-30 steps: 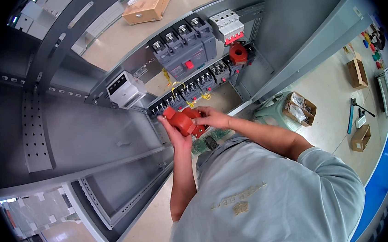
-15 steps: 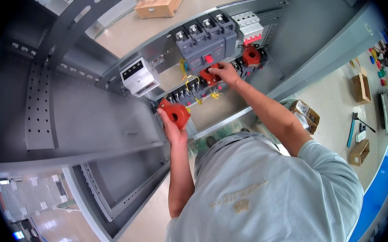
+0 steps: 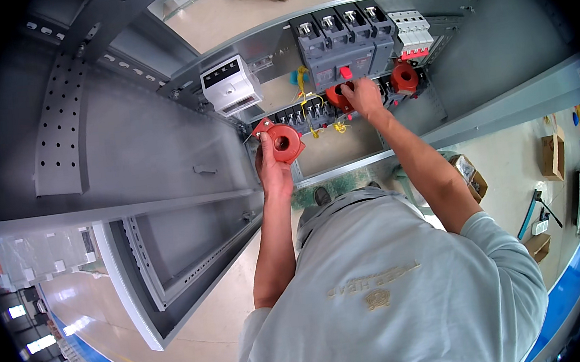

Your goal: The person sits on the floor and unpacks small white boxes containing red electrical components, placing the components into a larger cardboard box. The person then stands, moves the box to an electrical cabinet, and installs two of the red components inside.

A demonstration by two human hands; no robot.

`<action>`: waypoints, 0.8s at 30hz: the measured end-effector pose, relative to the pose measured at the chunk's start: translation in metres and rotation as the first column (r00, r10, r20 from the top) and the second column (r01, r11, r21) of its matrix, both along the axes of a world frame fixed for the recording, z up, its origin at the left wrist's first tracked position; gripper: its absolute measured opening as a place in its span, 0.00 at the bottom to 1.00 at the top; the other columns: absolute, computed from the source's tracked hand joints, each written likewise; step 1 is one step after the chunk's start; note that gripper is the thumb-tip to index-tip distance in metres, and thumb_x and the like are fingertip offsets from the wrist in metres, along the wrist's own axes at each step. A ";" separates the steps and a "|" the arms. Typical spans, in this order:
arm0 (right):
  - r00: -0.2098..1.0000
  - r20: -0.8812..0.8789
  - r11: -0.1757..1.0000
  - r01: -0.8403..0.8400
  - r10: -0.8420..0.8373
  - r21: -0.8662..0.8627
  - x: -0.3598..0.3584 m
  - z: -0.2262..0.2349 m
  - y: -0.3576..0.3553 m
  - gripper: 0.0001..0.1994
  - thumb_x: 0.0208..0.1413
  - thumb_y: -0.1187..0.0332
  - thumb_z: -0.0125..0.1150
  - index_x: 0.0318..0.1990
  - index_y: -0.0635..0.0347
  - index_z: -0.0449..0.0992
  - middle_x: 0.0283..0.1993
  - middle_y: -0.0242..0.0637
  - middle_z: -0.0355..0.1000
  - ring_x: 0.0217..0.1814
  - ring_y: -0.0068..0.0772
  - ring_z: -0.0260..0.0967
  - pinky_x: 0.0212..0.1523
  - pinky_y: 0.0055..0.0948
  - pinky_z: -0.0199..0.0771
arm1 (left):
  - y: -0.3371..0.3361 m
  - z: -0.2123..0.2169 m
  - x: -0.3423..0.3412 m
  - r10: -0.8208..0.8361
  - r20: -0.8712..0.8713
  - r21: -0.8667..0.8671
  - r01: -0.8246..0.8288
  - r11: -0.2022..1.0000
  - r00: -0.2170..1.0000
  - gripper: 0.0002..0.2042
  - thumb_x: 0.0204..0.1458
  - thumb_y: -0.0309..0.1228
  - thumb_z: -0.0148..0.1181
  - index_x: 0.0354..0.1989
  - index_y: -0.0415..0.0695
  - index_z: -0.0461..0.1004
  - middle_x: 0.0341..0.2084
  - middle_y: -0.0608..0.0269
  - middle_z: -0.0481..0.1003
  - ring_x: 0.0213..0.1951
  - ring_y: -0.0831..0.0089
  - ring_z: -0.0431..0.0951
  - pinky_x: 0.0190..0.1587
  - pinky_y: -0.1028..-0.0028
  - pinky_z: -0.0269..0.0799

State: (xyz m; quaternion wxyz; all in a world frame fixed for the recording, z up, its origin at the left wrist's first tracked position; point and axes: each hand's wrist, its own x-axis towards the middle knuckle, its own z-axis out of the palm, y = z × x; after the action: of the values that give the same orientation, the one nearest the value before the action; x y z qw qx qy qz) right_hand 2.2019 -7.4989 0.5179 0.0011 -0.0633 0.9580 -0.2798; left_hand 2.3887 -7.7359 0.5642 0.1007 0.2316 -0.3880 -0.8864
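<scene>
My left hand (image 3: pixel 275 172) grips a red ring-shaped current transformer (image 3: pixel 294 146) by its left edge, thumb across the front, round hole facing up. It is held in front of the cabinet's lower row of breakers (image 3: pixel 308 114). My right hand (image 3: pixel 367 97) has its fingers closed on a second red current transformer (image 3: pixel 335 97), just under the large grey molded-case circuit breaker (image 3: pixel 344 55) with a red toggle. Part of that ring is hidden by my fingers. A third red current transformer (image 3: pixel 404 77) sits to the right, below the white miniature breakers (image 3: pixel 412 31).
A white meter (image 3: pixel 230 88) is mounted at the left of the rail. Thin yellow wires (image 3: pixel 304 86) hang beside the large breaker. The grey cabinet wall (image 3: pixel 156 144) and an open door (image 3: pixel 130 284) flank me on the left. A cardboard box (image 3: pixel 472 175) stands on the floor at right.
The whole view has shifted, so the cabinet appears further right and higher. The transformer in my left hand has turned slightly. My right hand stays at the transformer under the large breaker, fingers more curled.
</scene>
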 end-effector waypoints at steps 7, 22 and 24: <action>1.000 0.011 0.999 0.018 -0.017 -0.032 0.008 0.005 0.003 0.26 0.59 0.45 0.61 0.43 0.64 0.80 0.48 0.52 0.75 0.51 0.58 0.74 0.54 0.47 0.74 | -0.001 0.007 -0.002 -0.058 -0.049 0.058 0.061 0.996 0.997 0.22 0.67 0.45 0.56 0.61 0.41 0.69 0.53 0.58 0.77 0.53 0.65 0.80 0.56 0.52 0.80; 0.998 0.036 0.983 -0.035 0.042 -0.179 0.018 0.010 0.013 0.29 0.56 0.43 0.67 0.48 0.65 0.79 0.47 0.52 0.77 0.49 0.55 0.76 0.52 0.44 0.75 | -0.008 0.006 0.000 -0.125 -0.108 0.046 0.131 0.990 0.986 0.18 0.66 0.35 0.56 0.61 0.41 0.69 0.53 0.57 0.76 0.56 0.65 0.78 0.58 0.53 0.78; 0.998 0.023 0.981 -0.045 0.050 -0.187 0.022 0.014 0.015 0.31 0.55 0.43 0.67 0.51 0.65 0.78 0.47 0.52 0.77 0.51 0.53 0.76 0.54 0.43 0.75 | -0.008 0.006 0.000 -0.127 -0.099 0.051 0.133 0.990 0.987 0.18 0.66 0.35 0.56 0.60 0.41 0.69 0.54 0.58 0.76 0.56 0.65 0.78 0.59 0.53 0.77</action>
State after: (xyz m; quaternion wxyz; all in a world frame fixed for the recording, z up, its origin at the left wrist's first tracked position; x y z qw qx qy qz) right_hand 2.2238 -7.4840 0.5324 0.0151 -0.0819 0.9257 -0.3690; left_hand 2.3885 -7.7438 0.5697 0.0546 0.1659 -0.3714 -0.9119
